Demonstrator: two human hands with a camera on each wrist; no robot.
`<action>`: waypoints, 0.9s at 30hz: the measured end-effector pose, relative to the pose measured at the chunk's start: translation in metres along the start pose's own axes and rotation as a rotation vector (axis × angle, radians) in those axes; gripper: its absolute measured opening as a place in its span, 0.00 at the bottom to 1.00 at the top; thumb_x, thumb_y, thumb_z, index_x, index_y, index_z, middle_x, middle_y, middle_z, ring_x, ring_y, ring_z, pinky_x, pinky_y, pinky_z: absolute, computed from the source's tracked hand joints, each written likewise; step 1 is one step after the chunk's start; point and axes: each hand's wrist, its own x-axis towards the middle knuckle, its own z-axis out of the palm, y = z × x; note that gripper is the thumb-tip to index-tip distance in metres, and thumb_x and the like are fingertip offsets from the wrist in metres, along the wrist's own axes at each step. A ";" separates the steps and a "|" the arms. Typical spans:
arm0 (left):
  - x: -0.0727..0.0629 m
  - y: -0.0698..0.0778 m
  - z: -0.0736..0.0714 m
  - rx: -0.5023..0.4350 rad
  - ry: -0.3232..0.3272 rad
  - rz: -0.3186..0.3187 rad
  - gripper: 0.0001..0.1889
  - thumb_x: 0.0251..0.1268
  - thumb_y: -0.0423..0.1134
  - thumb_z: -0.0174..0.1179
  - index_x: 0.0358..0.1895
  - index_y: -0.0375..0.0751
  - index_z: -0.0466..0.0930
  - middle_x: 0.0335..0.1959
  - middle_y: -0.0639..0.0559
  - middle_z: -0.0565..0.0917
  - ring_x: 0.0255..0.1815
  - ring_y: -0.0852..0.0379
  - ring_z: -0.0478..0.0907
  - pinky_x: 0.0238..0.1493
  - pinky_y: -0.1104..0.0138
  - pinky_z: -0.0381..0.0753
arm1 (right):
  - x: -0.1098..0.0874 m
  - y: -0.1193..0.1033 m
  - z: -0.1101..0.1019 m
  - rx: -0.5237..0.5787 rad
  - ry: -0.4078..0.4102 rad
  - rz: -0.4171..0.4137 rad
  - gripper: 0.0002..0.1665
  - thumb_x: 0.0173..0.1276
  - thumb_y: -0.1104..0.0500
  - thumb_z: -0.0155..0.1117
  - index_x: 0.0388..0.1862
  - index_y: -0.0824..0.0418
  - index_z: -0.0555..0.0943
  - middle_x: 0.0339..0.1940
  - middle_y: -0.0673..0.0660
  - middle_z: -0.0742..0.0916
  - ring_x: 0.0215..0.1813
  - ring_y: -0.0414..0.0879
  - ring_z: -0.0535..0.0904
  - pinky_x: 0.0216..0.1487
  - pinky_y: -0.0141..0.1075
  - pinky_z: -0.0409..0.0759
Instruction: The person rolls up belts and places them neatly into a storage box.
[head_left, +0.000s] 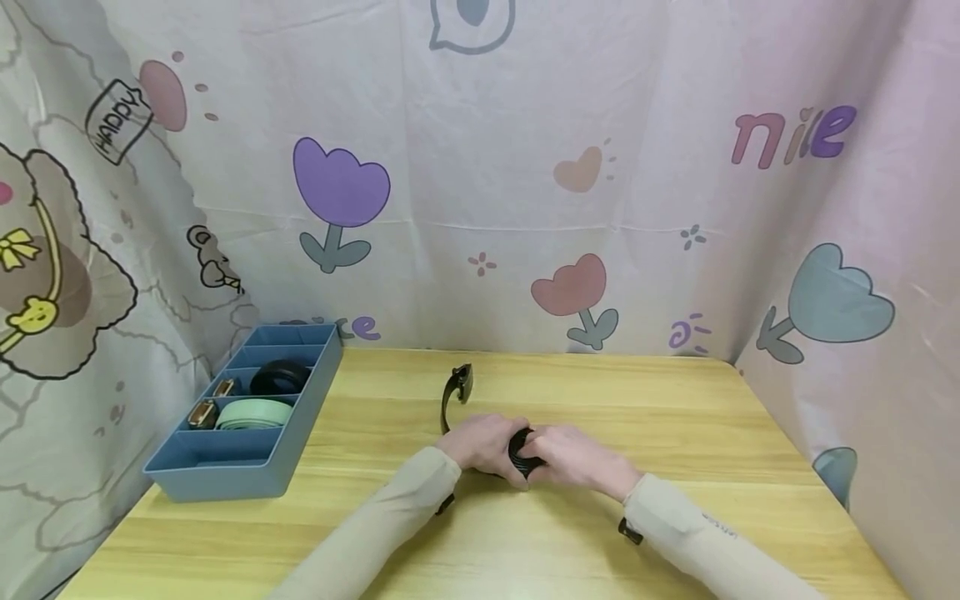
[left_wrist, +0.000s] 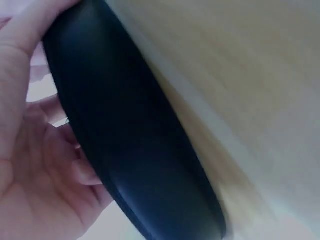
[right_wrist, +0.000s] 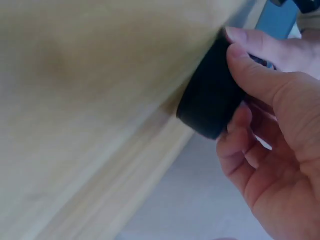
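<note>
A black belt [head_left: 522, 452] is partly wound into a coil at the middle of the table. My left hand [head_left: 487, 446] grips the coil from its left side. On the other side my right hand [head_left: 576, 458] holds it, fingers curled at its upper part. In the right wrist view, the thumb pinches the outer face of the dark strap [right_wrist: 210, 92]. Broad and smooth, the strap [left_wrist: 125, 125] fills much of the left wrist view beside the left thumb and fingers. The belt's loose end, with its dark buckle [head_left: 462, 383], curves out beyond the left hand.
A blue divided box [head_left: 307, 433] stands on the table's left side. Its compartments hold a coiled black belt [head_left: 281, 377] and a coiled mint-green belt [head_left: 253, 413], each with a gold-toned buckle. A patterned curtain [head_left: 480, 167] hangs behind the wooden table [head_left: 637, 392].
</note>
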 end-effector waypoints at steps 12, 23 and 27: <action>-0.001 -0.006 -0.001 0.025 0.015 0.033 0.29 0.37 0.57 0.77 0.45 0.61 0.73 0.31 0.66 0.79 0.29 0.67 0.74 0.32 0.71 0.72 | 0.001 0.003 -0.003 -0.031 -0.011 0.009 0.14 0.57 0.49 0.74 0.41 0.52 0.86 0.40 0.47 0.87 0.42 0.38 0.80 0.46 0.32 0.80; -0.001 -0.001 0.000 0.010 -0.015 0.026 0.34 0.40 0.55 0.78 0.56 0.61 0.76 0.46 0.62 0.78 0.41 0.67 0.74 0.46 0.71 0.74 | 0.003 0.001 -0.001 0.022 -0.012 0.015 0.07 0.58 0.51 0.74 0.29 0.50 0.83 0.36 0.43 0.85 0.35 0.32 0.76 0.38 0.27 0.78; 0.001 0.002 0.001 0.071 0.039 0.003 0.27 0.40 0.60 0.75 0.44 0.58 0.76 0.35 0.63 0.76 0.33 0.67 0.71 0.34 0.72 0.72 | 0.004 -0.002 -0.002 -0.002 0.002 0.056 0.09 0.58 0.50 0.74 0.30 0.50 0.82 0.32 0.43 0.84 0.32 0.32 0.73 0.35 0.27 0.76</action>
